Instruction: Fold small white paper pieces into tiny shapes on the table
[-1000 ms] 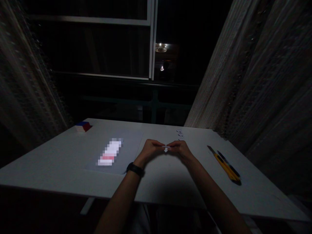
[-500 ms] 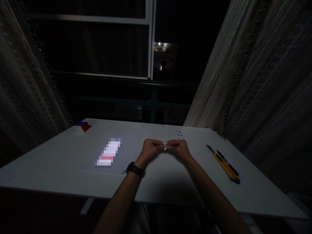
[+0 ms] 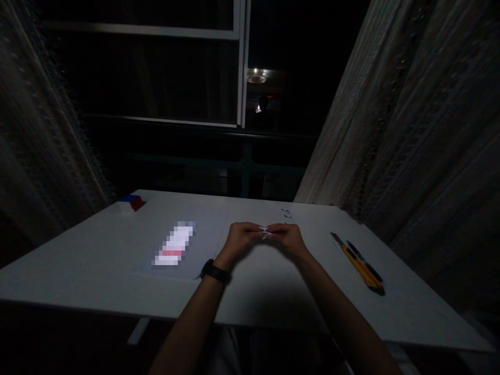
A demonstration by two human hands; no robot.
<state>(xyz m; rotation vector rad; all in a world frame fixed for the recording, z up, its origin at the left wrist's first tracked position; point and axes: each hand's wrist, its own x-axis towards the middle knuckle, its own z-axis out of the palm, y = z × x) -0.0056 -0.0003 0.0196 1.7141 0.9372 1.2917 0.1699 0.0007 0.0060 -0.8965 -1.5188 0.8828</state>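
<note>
My left hand and my right hand meet above the middle of a white table. Both pinch one small white scrap of paper between fingertips, the fingers curled closed. A black watch sits on my left wrist. Several tiny paper bits lie just beyond my right hand. The room is very dark.
A sheet of paper lies left of my hands. A yellow utility knife and a dark pen rest at the right. A red and blue block sits at the far left corner. Curtains hang on both sides; a dark window is behind.
The hands drew slightly closer together and the scrap between them looks smaller, more folded in. Nothing else moved.
</note>
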